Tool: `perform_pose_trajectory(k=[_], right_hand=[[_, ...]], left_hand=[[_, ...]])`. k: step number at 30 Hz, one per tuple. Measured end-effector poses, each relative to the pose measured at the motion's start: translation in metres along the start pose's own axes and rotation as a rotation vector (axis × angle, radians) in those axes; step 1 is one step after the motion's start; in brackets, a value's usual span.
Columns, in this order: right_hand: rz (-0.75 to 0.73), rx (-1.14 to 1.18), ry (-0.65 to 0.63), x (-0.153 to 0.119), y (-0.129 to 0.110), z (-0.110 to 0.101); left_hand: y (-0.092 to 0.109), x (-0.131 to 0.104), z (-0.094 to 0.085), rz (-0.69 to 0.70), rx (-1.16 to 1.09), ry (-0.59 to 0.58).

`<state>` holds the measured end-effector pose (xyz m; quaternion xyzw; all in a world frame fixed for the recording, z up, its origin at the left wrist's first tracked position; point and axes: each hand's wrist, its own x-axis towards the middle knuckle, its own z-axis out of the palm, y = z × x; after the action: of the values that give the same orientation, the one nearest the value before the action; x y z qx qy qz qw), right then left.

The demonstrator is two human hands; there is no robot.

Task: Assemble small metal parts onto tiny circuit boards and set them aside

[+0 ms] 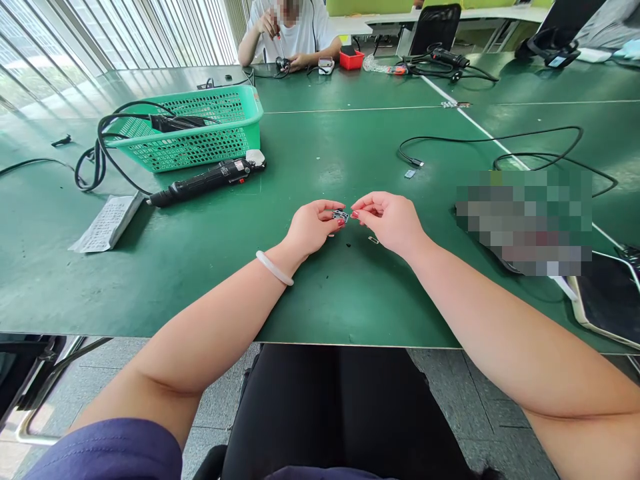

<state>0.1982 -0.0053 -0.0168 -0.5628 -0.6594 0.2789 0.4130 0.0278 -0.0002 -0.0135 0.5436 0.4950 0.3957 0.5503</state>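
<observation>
Over the green table (300,300), my left hand (314,223) pinches a small dark part with pale markings (341,215), which looks like a little circuit board. My right hand (393,219) is close beside it on the right, thumb and forefinger pressed together. Whatever sits between those right fingertips is too small to make out. Below the right hand lies a tiny metallic frame-like piece (373,239). A tiny black bit (349,245) rests on the table between the hands.
At left are a green basket (200,143) with cables, a black electric screwdriver (210,181) and a white paper pad (107,223). A black cable (450,139) and blurred-out object (525,223) lie right. Across the table, a person (300,33) handles small items.
</observation>
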Motion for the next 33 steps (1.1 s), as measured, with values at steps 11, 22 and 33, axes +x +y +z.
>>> perform_pose_trajectory(k=[11,22,33], right_hand=[[-0.110,0.089,0.086,-0.002,0.001,0.002],[-0.186,-0.014,0.110,-0.007,-0.006,0.002],[-0.155,-0.020,0.094,-0.006,-0.006,-0.001]], left_hand=[[-0.003,0.002,-0.001,0.015,0.028,-0.037],[-0.003,0.000,-0.001,0.050,0.041,-0.058],[-0.004,0.002,-0.001,0.030,0.060,-0.010]])
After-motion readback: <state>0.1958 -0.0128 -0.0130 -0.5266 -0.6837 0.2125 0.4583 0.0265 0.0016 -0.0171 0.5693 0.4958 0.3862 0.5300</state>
